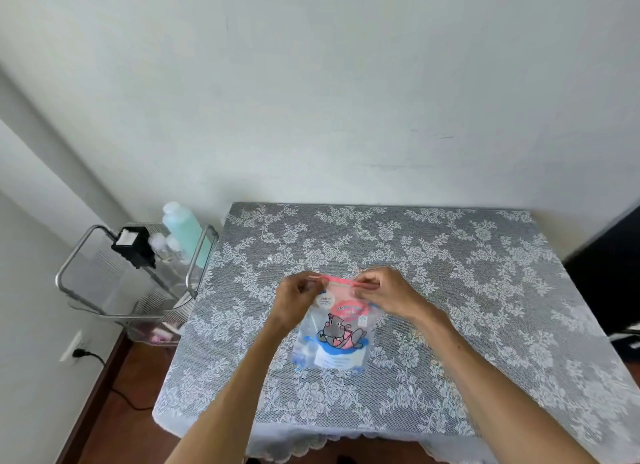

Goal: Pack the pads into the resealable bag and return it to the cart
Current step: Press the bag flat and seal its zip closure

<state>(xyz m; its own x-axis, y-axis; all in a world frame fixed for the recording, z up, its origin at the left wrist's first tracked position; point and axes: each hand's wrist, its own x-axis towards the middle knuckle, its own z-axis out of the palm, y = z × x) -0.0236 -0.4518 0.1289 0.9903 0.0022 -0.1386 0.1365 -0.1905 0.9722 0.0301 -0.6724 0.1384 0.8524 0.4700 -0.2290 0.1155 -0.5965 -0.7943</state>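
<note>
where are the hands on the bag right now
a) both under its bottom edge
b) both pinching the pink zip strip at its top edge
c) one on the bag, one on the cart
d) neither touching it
b: the left hand and right hand each pinch an end of the pink strip along the top of the bag.

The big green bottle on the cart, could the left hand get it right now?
Probably not right away. The left hand is pinching the pink top strip of the resealable bag, together with the right hand. Once it lets go, bare tablecloth lies between it and the green bottle, which stands beside the table's left edge.
</note>
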